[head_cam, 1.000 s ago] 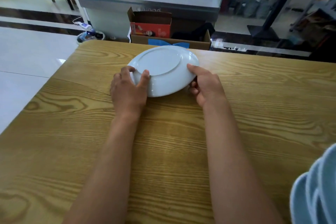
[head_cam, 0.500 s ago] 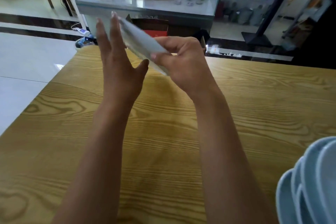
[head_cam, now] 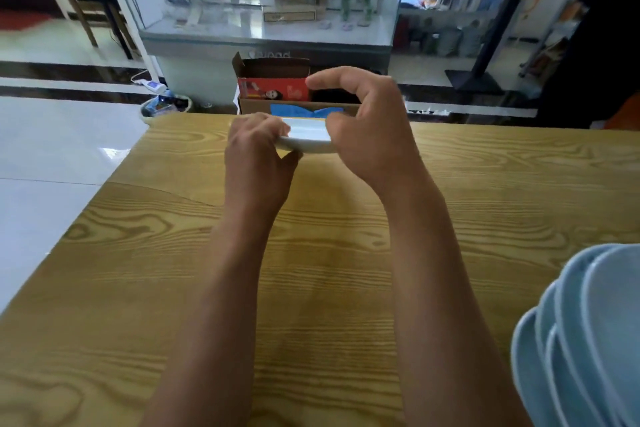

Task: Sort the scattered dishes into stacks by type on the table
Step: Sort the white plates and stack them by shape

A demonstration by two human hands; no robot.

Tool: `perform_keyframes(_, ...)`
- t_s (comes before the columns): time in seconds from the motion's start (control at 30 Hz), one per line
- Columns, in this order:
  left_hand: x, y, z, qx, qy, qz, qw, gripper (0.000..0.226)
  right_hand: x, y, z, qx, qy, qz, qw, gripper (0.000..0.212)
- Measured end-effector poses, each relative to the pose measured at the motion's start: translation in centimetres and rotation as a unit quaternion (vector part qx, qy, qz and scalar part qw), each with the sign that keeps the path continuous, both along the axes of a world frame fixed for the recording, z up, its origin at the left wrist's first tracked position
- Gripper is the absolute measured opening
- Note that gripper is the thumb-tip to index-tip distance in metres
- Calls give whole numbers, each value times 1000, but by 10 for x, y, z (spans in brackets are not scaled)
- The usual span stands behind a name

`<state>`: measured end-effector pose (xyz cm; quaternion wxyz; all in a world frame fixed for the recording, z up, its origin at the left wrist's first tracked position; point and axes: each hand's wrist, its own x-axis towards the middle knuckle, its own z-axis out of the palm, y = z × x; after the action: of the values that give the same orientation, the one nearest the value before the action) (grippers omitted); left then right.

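Note:
A white plate [head_cam: 306, 139] is held roughly level just above the far part of the wooden table [head_cam: 329, 253], seen almost edge-on. My left hand [head_cam: 258, 152] grips its left rim with curled fingers over the top and the thumb underneath. My right hand [head_cam: 367, 128] holds the right rim, thumb at the edge, its fingers arched above the plate. Both hands hide most of the plate. A stack of pale blue plates [head_cam: 585, 340] sits at the table's near right corner, partly cut off by the frame.
Beyond the table's far edge stands an open cardboard box [head_cam: 277, 90] on the floor, with a glass display counter [head_cam: 263, 10] behind it. White tiled floor [head_cam: 52, 149] lies to the left. Bare wood stretches between my arms and the blue stack.
The plate lay upside down on the table, was lifted and tilted on edge, and is now turned level between both hands. The view has shifted, showing more of the blue stack.

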<state>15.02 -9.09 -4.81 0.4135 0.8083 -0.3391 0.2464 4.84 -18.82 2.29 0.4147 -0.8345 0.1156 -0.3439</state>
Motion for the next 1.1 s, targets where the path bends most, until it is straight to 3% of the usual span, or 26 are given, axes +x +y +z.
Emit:
perform_keyframes(0.23, -18, 3, 30, -38, -58, -21, 997, 24, -51, 26, 13, 48, -91, -144, 984, 51)
perform_keyframes(0.37, -37, 7, 52, -26, -85, -40, 995, 25, -107, 41, 23, 14, -21, -152, 988, 64)
perform_keyframes(0.53, -94, 1, 81, -67, -100, -92, 988, 30, -189, 41, 45, 44, 95, -159, 982, 77)
perform_keyframes(0.73, -177, -28, 97, -14, -119, -187, 975, 26, -254, 1, 47, 84, 82, -256, 959, 81)
perform_keyframes(0.93, -241, -70, 100, 9, -137, -261, 956, 22, -324, -26, 45, 140, 74, -286, 945, 76)
perform_keyframes(1.1, -296, -99, 98, 23, -138, -310, 941, 16, -378, -36, 45, 109, 98, -347, 926, 43)
